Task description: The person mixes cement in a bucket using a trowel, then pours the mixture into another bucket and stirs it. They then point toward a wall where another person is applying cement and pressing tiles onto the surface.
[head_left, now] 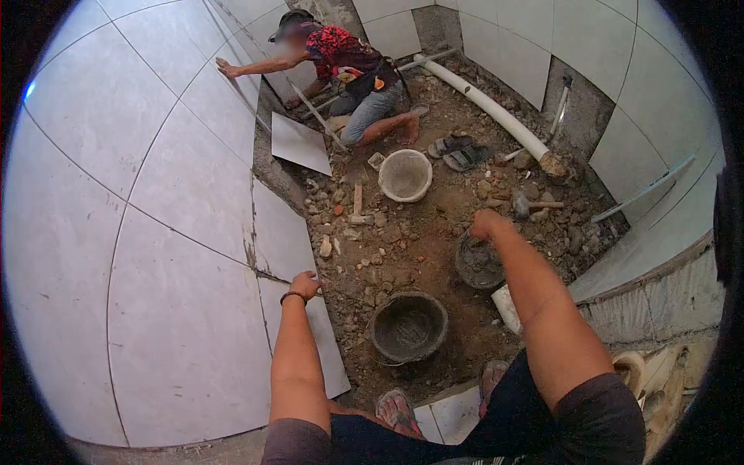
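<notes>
My left hand [304, 285] rests on the top edge of a light grey tile [310, 333] that leans against the tiled wall, fingers curled over the edge. A dark band circles that wrist. My right hand [484, 225] reaches down into a small dark pan of grey mortar [477, 263] on the dirt floor; the fingers are hidden, so I cannot tell whether they hold anything. A larger dark round pan [409, 325] with mortar stands between my arms, just ahead of my sandalled feet [397, 409].
Another person [353, 74] squats at the far end, one hand flat on the wall tiles. A white bucket [404, 175], sandals [457, 151], a white pipe [484, 105], a loose tile [301, 143], a hammer [535, 206] and rubble cover the dirt floor. Tiled walls enclose both sides.
</notes>
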Demonstrator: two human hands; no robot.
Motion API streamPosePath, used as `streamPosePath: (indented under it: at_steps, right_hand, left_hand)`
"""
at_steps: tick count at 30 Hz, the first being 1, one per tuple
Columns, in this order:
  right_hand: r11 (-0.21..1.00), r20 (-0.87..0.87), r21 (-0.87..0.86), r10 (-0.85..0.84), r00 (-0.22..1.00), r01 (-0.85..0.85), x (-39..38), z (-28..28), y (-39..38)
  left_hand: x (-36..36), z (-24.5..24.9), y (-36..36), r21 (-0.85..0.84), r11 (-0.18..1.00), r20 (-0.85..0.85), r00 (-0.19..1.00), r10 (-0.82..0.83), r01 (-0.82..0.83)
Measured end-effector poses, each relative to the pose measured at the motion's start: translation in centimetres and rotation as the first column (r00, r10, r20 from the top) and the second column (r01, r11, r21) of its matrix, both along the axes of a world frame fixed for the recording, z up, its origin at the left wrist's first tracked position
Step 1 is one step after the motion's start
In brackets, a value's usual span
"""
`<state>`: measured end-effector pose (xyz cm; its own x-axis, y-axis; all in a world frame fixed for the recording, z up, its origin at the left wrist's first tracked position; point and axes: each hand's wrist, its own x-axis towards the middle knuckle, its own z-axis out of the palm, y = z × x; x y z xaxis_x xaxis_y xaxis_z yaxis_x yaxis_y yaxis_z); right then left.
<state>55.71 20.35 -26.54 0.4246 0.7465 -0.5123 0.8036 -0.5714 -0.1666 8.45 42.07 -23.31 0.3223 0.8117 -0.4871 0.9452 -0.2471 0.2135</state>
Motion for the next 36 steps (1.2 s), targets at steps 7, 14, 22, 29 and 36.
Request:
streamPosePath:
  at_steps: [7,14,22,29,36]
  right_hand:
    - [0.986,-0.021,-0.099,0.13,0.991,-0.131,-1.2,4.3,-0.6]
    - [0.994,-0.052,-0.11,-0.03,0.998,0.024,-0.4,2.6,-0.4]
    - [0.981,-0.072,-0.137,-0.147,0.987,0.136,1.2,-0.3,-2.0]
    - [0.966,-0.054,-0.204,-0.173,0.983,0.158,0.9,0.8,-2.2]
    - [0.978,-0.095,-0.163,-0.143,0.985,0.126,0.7,0.1,-1.3]
  left_hand:
    - [0.6,1.2,-0.6,-0.008,1.0,-0.019,1.0,-0.013,0.013]
    - [2.9,4.5,1.7,-0.426,0.893,0.525,0.764,0.375,-0.145]
    - [3.1,33.5,-10.7,0.251,0.676,0.814,-0.529,0.24,0.693]
    - [3.0,31.9,-21.9,0.509,0.534,0.78,-0.624,0.045,0.675]
    - [4.6,30.9,-23.0,0.527,0.577,0.782,-0.622,-0.042,0.624]
